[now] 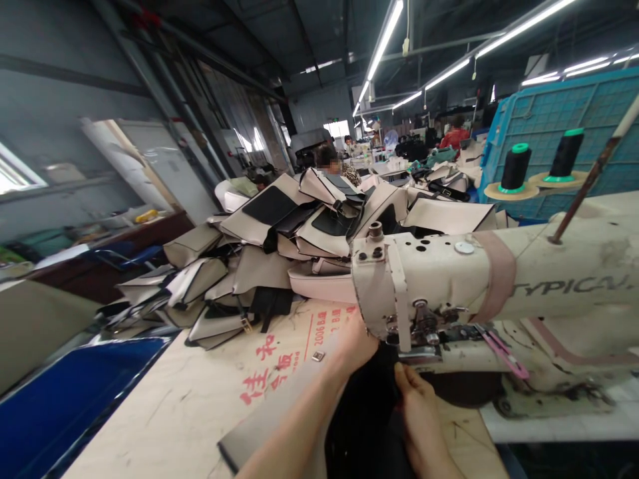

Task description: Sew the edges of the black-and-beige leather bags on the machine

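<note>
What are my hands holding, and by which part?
The right hand grips the black material by its right edge. The left hand lies at its left side; hidden fingers leave that hold unclear.

Blk/off-wht workpc (pixel 364 412) on tbl (pixel 140 412), far end at sewing mach. (pixel 439 273)

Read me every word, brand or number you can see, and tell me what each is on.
"TYPICAL.": sewing machine.
"佳和": wooden tabletop, red.
"2006 B级": same tabletop, red.
Other smaller red print there: too blurred or partly covered to read surely.
</note>
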`<act>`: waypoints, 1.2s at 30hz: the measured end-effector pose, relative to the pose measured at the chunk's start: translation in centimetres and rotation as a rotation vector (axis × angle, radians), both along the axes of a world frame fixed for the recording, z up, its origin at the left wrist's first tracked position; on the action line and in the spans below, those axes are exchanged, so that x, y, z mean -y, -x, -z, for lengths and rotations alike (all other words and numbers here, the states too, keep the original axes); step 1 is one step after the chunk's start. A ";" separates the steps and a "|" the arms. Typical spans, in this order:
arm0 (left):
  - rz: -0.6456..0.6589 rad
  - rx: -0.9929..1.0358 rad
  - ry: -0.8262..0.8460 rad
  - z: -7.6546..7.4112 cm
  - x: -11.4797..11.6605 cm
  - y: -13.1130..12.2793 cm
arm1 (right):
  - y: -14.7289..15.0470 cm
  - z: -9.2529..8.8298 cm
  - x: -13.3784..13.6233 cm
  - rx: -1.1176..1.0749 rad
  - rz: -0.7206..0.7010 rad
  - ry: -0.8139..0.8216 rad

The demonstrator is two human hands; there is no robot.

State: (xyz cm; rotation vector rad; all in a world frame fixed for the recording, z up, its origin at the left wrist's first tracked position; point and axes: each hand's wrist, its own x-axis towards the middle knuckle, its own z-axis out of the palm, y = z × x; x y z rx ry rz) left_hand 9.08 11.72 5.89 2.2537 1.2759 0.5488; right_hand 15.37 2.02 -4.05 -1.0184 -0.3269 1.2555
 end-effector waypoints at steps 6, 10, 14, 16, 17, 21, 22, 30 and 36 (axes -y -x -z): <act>-0.101 -0.225 -0.160 2.2 10.3 2.2 | -0.5 -0.5 0.1 0.106 0.069 0.050; -0.338 -0.323 -0.243 5.3 11.2 1.0 | -0.8 -0.2 0.3 0.099 0.042 0.050; -0.438 -0.409 -0.142 5.1 8.6 -1.3 | -0.7 -0.1 0.3 0.078 0.036 0.063; -0.477 -0.457 -0.143 4.5 7.8 -2.1 | -0.7 -0.3 0.3 0.058 0.024 0.061; -0.488 -0.480 -0.157 4.3 7.7 -2.3 | -0.7 -0.4 0.2 0.048 0.017 0.060; -0.497 -0.527 -0.224 4.4 7.5 -2.4 | -0.7 -0.7 0.1 0.019 0.006 0.059; -0.494 -0.523 -0.232 4.5 7.4 -2.3 | -0.7 -0.7 0.1 0.011 0.003 0.061; -0.393 -0.206 0.013 5.1 6.4 -0.5 | -0.8 0.3 -0.2 0.123 0.042 0.111; -0.357 -0.159 0.020 5.1 5.6 -0.2 | -1.2 -0.2 -0.2 0.226 0.036 0.159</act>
